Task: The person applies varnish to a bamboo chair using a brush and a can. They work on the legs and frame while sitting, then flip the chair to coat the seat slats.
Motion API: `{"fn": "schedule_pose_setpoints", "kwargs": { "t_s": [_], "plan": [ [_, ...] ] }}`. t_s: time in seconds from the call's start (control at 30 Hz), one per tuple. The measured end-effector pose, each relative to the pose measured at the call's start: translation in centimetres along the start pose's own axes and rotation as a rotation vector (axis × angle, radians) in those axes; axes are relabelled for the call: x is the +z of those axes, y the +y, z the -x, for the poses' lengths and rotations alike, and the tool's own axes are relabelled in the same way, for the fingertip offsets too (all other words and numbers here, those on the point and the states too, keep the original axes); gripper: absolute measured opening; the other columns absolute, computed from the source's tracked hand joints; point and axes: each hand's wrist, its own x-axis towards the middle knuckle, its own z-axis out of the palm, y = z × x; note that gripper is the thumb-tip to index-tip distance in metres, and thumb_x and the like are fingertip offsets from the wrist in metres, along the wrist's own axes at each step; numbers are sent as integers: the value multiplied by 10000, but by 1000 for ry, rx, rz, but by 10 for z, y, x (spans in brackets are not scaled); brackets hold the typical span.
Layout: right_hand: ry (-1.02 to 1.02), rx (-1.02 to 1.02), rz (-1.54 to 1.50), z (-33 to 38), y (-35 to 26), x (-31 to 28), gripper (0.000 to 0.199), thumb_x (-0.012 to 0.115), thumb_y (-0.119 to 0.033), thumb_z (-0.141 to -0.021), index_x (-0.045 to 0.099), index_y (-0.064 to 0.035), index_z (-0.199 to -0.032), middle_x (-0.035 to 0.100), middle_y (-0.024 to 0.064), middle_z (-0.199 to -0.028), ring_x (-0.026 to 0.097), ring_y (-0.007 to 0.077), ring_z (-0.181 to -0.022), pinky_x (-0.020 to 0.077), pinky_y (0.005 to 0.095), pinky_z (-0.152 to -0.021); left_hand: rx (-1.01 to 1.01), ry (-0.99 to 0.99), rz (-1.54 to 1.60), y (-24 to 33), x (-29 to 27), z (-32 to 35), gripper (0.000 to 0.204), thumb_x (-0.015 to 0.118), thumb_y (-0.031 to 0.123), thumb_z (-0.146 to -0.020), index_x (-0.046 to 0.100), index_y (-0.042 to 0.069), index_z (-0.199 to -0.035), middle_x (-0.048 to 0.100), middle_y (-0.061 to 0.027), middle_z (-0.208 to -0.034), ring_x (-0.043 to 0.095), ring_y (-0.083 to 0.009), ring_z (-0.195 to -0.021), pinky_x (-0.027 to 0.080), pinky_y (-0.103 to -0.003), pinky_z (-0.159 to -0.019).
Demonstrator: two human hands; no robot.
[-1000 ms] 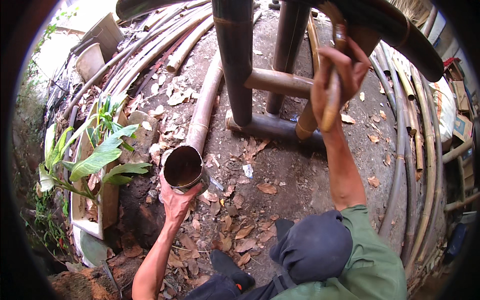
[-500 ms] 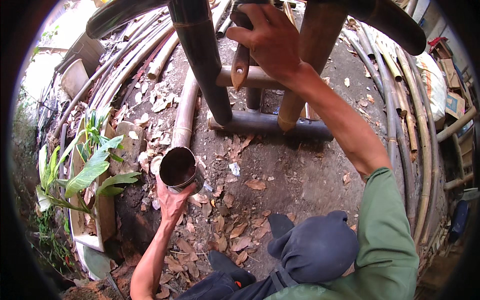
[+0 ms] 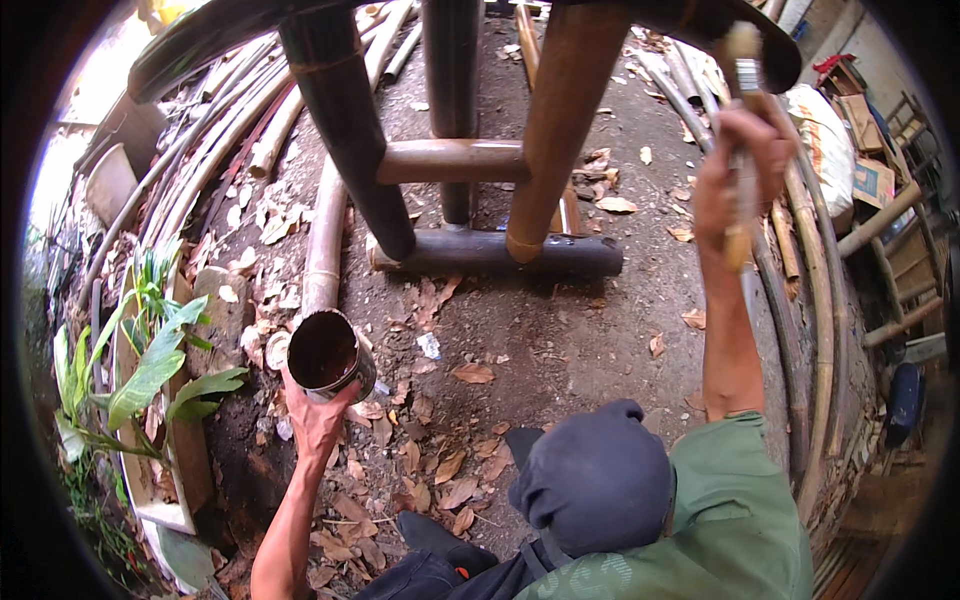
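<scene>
Over the dirt ground point(image 3: 560, 340), our left hand point(image 3: 318, 418) grips a tin can point(image 3: 328, 354) of dark stain, our right hand point(image 3: 738, 170) grips a paintbrush point(image 3: 742, 150) beside the bamboo frame point(image 3: 560, 130).

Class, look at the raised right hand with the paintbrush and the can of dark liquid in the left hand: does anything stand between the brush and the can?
Yes. The slanted bamboo post and the short crossbar stand between the paintbrush in the right hand and the can in the left hand; the brush has to pass in front of them.
</scene>
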Motion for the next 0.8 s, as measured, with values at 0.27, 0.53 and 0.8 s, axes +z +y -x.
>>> {"fn": "schedule_pose_setpoints", "kwargs": {
  "t_s": [0.27, 0.53, 0.8],
  "plan": [
    [-33, -104, 70, 7, 51, -4, 240, 717, -26, -773, 742, -203, -933, 635, 117, -1195, 607, 265, -1067, 515, 363, -858, 0, -52, -92, -8, -4, 1, 862, 867, 235, -676, 398, 28, -1369, 565, -152, -1268, 569, -280, -1161, 448, -403, -1012],
    [-241, -282, -74, -8, 32, 8, 255, 721, 2, -794, 734, -184, -967, 633, 89, -1171, 614, 235, -1098, 518, 340, -906, -12, -91, -19, -9, 11, -10, 855, 880, 244, -656, 417, 25, -1340, 580, -143, -1241, 574, -268, -1140, 441, -393, -1012],
    [38, -34, 20, 5, 27, -1, 81, 646, -96, -926, 677, -100, -1001, 631, 87, -1065, 616, 190, -960, 517, 337, -814, 42, -130, -15, -13, 27, -11, 883, 868, 250, -659, 412, 33, -1383, 557, -144, -1275, 558, -274, -1170, 432, -397, -1034]
  ]
}}
